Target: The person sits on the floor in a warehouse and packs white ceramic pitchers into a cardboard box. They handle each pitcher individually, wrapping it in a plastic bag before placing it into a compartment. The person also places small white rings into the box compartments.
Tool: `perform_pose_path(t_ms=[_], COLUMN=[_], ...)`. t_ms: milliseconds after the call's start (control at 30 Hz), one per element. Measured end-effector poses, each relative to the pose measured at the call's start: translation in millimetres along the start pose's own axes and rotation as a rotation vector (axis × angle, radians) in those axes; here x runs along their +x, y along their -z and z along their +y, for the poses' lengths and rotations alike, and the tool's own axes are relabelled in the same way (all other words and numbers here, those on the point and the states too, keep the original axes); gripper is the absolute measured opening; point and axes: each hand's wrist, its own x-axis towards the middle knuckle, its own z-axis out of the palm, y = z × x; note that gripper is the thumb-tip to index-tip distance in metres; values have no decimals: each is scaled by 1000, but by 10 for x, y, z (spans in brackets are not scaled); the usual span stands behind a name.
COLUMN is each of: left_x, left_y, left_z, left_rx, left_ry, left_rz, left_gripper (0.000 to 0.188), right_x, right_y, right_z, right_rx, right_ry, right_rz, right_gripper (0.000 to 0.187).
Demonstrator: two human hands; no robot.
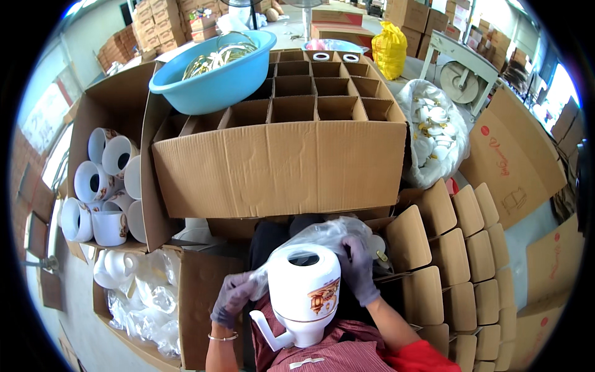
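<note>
A white jug body (pixel 291 282) with a brown and gold printed motif sits in my lap, its round opening facing up and its handle low on the left. Behind it a clear plastic bag (pixel 322 234) is spread between my two hands, which wear thin greyish gloves. My left hand (pixel 233 299) pinches the bag's edge just left of the jug body. On the other side, my right hand (pixel 358 268) has its fingers closed on the bag's right part. Neither hand appears to grip the jug body itself.
Ahead stands a divided carton (pixel 279 167) with a blue basin (pixel 217 71) of metallic strips on it. Left are a carton of white cylinders (pixel 111 226) and a box of clear bags (pixel 149 304). Right are cardboard dividers (pixel 449 260) and a sack of white parts (pixel 434 133).
</note>
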Motion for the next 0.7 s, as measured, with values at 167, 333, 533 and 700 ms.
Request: perform_pose_path(t_ms=[167, 333, 533, 700], left_x=[-310, -494, -152, -47], left_y=[9, -116, -200, -68], left_z=[24, 11, 10, -9], left_rx=[-61, -47, -69, 32], left_ry=[-220, -151, -139, -83], left_rz=[-181, 23, 143, 55], left_gripper=[24, 29, 33, 30], right_x=[-413, -459, 532, 846], right_y=[484, 558, 107, -318], right_z=[-531, -334, -93, 13], right_rx=[-30, 147, 286, 30], right_ry=[372, 190, -73, -14], right_rz=[-70, -156, -291, -314], right_gripper=[25, 24, 46, 34])
